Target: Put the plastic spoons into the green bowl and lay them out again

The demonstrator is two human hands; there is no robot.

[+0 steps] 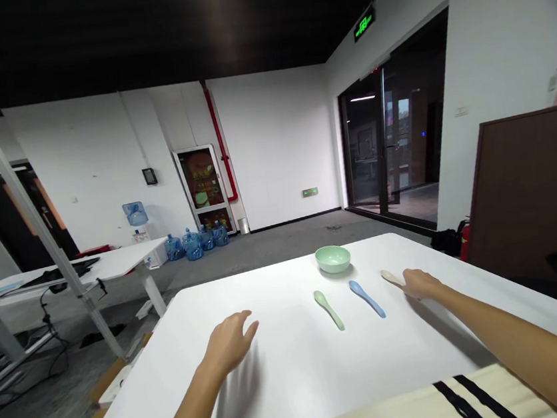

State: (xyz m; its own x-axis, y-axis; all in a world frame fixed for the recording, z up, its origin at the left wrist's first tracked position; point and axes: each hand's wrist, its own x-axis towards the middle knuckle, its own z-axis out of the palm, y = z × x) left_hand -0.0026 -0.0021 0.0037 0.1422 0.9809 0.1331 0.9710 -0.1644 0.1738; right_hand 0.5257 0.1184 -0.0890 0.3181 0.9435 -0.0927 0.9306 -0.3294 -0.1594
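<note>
My right hand [420, 283] is closed on the handle end of a cream-coloured spoon [392, 278], low at the table's right side. The spoon's bowl points left; my fingers hide its handle. Left of it a blue spoon [368, 299] and a green spoon [329, 310] lie side by side on the white table [298, 381], bowls toward the far edge. Beyond them, near that edge, stands a light green bowl [333, 260]. Over the left part of the table my left hand [232, 342] hovers, fingers apart and holding nothing; the green spoon is nearest to it.
Left of my table is another white desk [128, 258] with a metal post and cables. Blue water bottles [193, 244] stand on the floor by the far wall. A brown partition [534, 206] rises at the right, with a glass door [386, 143] farther back.
</note>
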